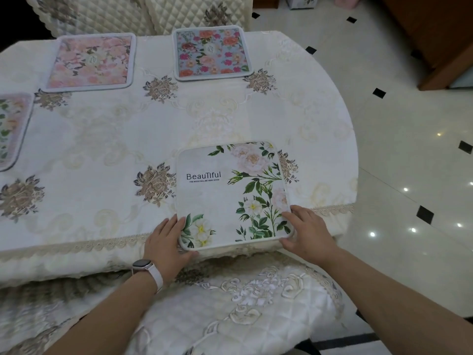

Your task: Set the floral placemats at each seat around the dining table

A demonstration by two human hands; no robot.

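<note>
Two grips: left hand (166, 242) and right hand (305, 230) pinch the near corners of the white square floral placemat (225, 196), which lies flat at the near edge of the cream embroidered tabletop (102, 149); open cloth to its left.

Four floral placemats are on the one worktop (107, 149): one white placemat (217, 198), one pink placemat (90, 61), one blue placemat (212, 52), and a fourth placemat (10, 129) (only partly in view, cut off by the left edge). There are two hands, the left hand (165, 248) and the right hand (307, 231), and one wristwatch (144, 267). Three quilted chairs can be counted: one near chair (230, 308), a far left chair (102, 14) and a far right chair (199, 11). Six brown embroidered flower motifs (154, 184) show on the worktop, one of them half covered.
</note>
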